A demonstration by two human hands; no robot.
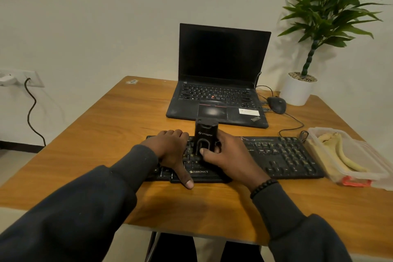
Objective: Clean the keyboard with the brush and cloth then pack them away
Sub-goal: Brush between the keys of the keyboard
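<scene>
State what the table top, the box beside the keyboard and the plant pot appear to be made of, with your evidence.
Table top: wood or wood-look laminate, with visible grain and a soft sheen. Box: clear plastic, since its yellowish contents show through the walls. Plant pot: smooth plain white, ceramic or plastic; the look cannot settle which.

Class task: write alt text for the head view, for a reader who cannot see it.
The right hand holds a black brush upright on a keyboard while the left hand steadies it, with a laptop behind.
</scene>
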